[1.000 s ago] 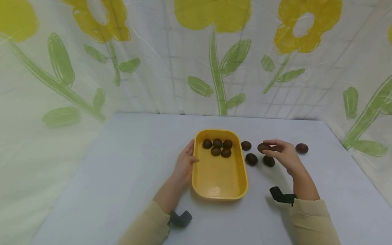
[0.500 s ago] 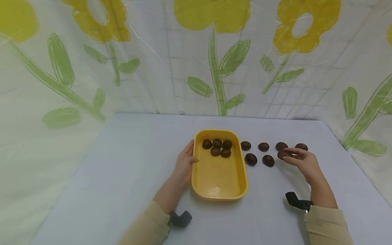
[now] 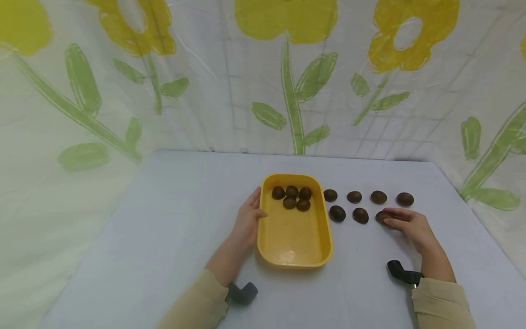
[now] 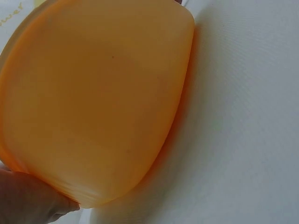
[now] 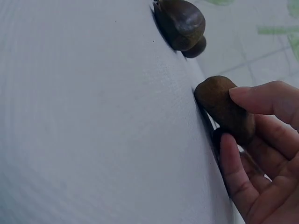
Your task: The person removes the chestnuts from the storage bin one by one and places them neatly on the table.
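Note:
A yellow tray [image 3: 293, 237] with several dark brown chestnuts [image 3: 289, 203] grouped at its far end is in the middle of the head view. My left hand [image 3: 246, 224] grips its left rim, thumb over the edge. In the left wrist view the tray's outer surface [image 4: 103, 93] fills much of the picture, with part of the left hand [image 4: 32, 198] at its edge. My right hand [image 3: 417, 230] pinches a brown chestnut [image 5: 224, 107] between thumb and fingers, low at the tabletop. Whether that chestnut bears on the table, I cannot tell.
Right of the tray, loose chestnuts stand in a far row, including one at the right end [image 3: 405, 199]. Two more, a left one [image 3: 337, 214] and another [image 3: 360, 215], lie nearer. Behind the white table [image 3: 172, 205] hangs a flower-patterned sheet [image 3: 213, 91].
The right hand has set one chestnut down in the far row and moved right and slightly nearer, now pinching one in the near row. Left hand and tray stay put.

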`<action>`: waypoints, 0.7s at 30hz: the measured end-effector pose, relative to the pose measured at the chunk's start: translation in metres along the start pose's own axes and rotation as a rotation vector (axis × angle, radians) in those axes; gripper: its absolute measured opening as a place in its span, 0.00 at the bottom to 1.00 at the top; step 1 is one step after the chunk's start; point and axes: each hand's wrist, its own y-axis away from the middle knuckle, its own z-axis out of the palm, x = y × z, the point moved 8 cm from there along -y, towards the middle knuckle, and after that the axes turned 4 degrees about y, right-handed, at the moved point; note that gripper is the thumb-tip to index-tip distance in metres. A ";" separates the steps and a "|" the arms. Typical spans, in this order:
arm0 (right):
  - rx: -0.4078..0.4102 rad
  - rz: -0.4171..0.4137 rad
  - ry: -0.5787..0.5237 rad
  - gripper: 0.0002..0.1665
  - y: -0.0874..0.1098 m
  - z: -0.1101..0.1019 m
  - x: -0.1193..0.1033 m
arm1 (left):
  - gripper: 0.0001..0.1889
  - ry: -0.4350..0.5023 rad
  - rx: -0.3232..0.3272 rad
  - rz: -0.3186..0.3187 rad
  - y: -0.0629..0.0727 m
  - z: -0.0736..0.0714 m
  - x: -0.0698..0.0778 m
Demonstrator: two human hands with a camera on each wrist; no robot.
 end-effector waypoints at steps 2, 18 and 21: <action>-0.009 0.004 0.029 0.32 -0.001 0.000 0.000 | 0.44 -0.007 0.001 -0.001 0.000 0.000 0.000; 0.076 0.017 0.090 0.38 -0.002 -0.006 -0.037 | 0.44 0.000 -0.019 0.007 0.000 0.000 -0.001; 0.066 -0.025 0.071 0.36 -0.006 0.001 -0.059 | 0.44 0.003 -0.025 0.009 0.000 0.001 -0.001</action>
